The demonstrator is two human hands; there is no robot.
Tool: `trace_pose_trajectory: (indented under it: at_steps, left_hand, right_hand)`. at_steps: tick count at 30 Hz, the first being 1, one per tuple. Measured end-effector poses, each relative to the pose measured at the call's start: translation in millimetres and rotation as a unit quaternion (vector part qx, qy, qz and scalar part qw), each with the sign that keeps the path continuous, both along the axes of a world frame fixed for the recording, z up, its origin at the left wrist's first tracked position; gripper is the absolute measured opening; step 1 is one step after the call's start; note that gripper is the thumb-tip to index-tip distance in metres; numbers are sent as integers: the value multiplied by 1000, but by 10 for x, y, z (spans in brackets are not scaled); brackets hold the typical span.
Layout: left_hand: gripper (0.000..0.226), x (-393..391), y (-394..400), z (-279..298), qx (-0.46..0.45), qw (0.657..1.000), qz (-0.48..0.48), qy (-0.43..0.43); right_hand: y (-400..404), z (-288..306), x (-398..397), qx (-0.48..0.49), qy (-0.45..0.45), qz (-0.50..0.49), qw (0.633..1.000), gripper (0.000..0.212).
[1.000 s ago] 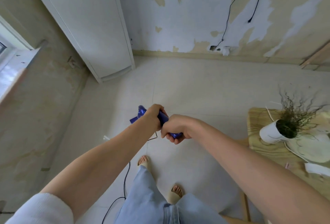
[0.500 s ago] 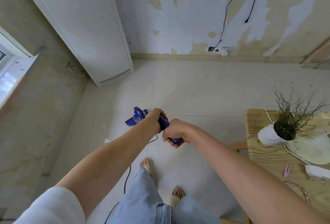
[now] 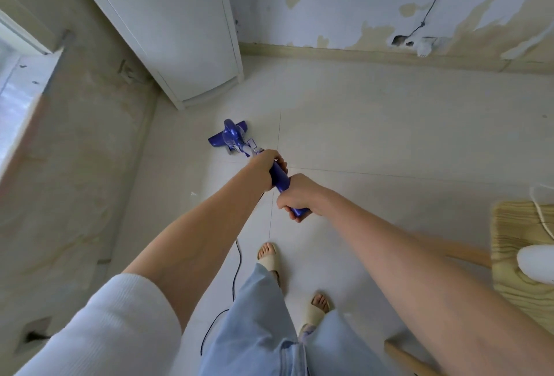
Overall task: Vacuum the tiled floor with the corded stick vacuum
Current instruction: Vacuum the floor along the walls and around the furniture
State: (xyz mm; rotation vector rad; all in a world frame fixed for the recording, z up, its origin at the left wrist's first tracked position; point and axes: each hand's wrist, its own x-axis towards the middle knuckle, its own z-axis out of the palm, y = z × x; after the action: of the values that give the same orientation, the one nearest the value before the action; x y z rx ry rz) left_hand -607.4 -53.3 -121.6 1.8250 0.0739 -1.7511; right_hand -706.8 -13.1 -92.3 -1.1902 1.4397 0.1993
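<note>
Pale tiled floor (image 3: 389,124), peeling wall (image 3: 344,1), both hands gripping blue stick vacuum (image 3: 236,139) handle

White cabinet (image 3: 180,22) in corner, peeling wall (image 3: 344,1), wooden table (image 3: 521,255) at right

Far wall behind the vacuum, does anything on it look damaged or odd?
Yes. The far wall has peeling, patchy paint, and near its base a rough hole where a thin black cable runs down.
</note>
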Motion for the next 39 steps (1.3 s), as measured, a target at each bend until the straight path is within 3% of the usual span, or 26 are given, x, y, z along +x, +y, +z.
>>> trace_pose_trajectory:
  at_steps: [11, 17, 27, 39]
  left_hand:
    - [13, 992, -776, -471, 2, 999, 8, -31]
    - [13, 1060, -987, -512, -3, 1000, 0, -18]
    - [11, 604, -647, -374, -18, 999, 7, 44]
    - [8, -399, 339, 35, -38, 996, -15, 76]
  right_hand:
    - [-759, -457, 961, 16, -36, -6, 999, 20]
    - [-964, -535, 1009, -1, -29, -13, 1000, 26]
    - [-644, -369, 514, -21, 31, 3, 999, 34]
    - [304, 264, -479, -12, 60, 14, 998, 20]
